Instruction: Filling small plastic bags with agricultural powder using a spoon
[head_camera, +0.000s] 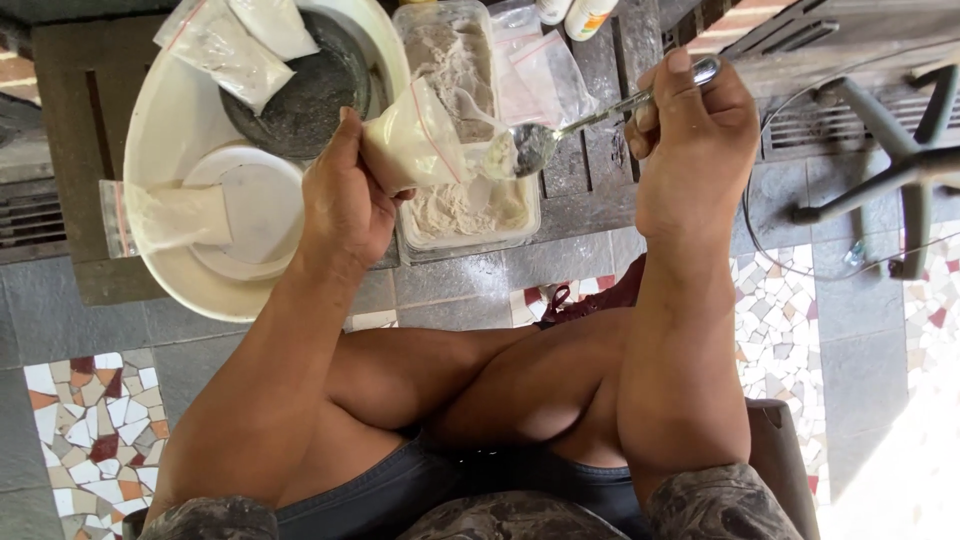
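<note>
While our left hand (345, 200) grips a small clear bag (412, 145) of pale powder, fingers wrapped around its lower half and its mouth tilted rightward, we hold a metal spoon (560, 130) in the closed right hand (690, 140), thumb along the handle. The spoon bowl sits at the bag's mouth, directly above the clear plastic tub (465, 200) of the same powder. We judge the step in hand to be filling: a spoonful going into the bag. The next move calls for a steady tip of the spoon with the mouth kept open, so that any spill drops into the tub. Further left, a white basin (170, 120) holds a dark bowl (305, 90), filled bags (225, 45) and a white lid (250, 205); one more filled bag (165, 218) lies across its rim.
</note>
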